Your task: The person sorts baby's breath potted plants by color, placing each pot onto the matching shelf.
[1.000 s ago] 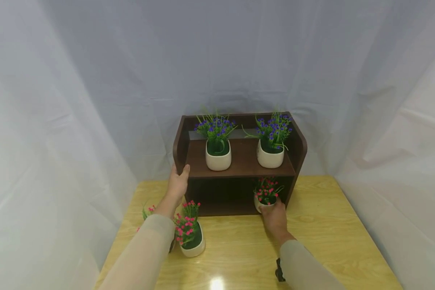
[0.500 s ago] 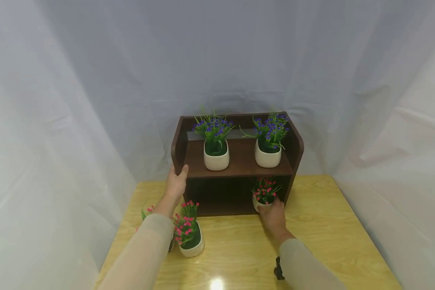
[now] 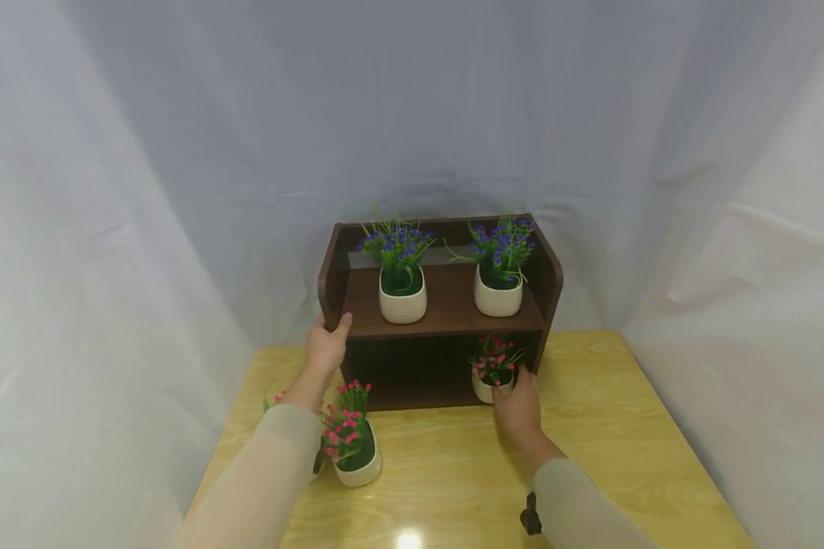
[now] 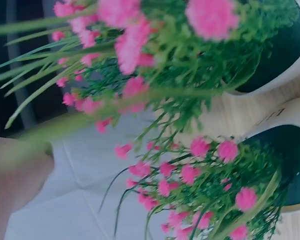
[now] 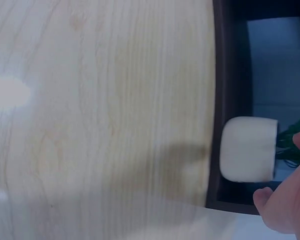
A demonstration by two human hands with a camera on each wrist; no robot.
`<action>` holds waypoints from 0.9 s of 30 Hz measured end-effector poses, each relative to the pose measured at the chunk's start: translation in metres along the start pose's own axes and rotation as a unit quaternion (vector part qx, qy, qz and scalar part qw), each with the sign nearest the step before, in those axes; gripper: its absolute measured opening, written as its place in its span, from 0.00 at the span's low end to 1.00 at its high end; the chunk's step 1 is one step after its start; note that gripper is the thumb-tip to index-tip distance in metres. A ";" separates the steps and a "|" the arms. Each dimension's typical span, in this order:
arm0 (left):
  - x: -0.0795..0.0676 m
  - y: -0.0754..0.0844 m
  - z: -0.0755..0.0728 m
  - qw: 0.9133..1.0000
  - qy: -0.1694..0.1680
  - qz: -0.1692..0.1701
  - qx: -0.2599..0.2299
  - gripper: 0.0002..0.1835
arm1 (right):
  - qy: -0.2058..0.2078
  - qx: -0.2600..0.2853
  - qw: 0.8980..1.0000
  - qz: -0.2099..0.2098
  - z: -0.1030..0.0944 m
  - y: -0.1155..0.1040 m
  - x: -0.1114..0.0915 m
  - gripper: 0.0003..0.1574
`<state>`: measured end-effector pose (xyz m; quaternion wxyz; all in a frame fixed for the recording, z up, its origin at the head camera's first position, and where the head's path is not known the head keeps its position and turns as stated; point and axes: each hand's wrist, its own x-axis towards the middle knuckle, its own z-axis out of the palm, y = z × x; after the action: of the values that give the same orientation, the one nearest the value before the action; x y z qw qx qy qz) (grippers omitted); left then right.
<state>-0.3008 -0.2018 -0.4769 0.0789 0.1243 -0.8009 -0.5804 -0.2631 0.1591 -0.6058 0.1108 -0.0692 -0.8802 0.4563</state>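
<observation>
"Well, where's the pink-flowered white pot (image 3: 490, 376)?"
"Near the bottom shelf (image 3: 415, 396)'s front right corner — my right hand (image 3: 519, 406) spreads thumb and fingers beside it."
"And your left hand (image 3: 324, 353)?"
"Gripping the dark wooden rack (image 3: 446, 309)'s left edge."

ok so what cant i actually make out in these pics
Head: the left pink plant, mostly behind the left sleeve.
Head: most fingers of the left hand, behind the shelf side.
Left wrist: the writing on one table pot, too small and blurred.
Right wrist: part of the right hand, cut off by the right edge; its grip on the shelf pot is unclear.
</observation>
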 end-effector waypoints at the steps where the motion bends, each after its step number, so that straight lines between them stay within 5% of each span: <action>1: 0.000 0.000 -0.001 1.000 0.001 -0.002 0.017 0.38 | -0.004 -0.002 1.000 0.004 -0.003 -0.001 0.000 0.50; 10: -0.017 -0.004 -0.024 0.995 -0.046 0.011 0.085 0.47 | -0.019 0.032 0.999 0.013 -0.030 -0.018 -0.003 0.42; 20: -0.046 -0.012 -0.045 0.990 -0.083 0.066 0.094 0.39 | 0.035 0.069 0.997 -0.010 -0.055 -0.041 0.015 0.24; 27: -0.076 -0.008 -0.047 0.991 -0.068 0.067 0.091 0.43 | 0.090 0.029 0.995 -0.014 -0.080 -0.053 0.034 0.26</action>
<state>-0.2144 -0.2247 -0.4680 0.0516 0.0372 -0.8603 -0.5058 -0.2763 0.1991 -0.5129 0.1975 -0.0946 -0.8537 0.4724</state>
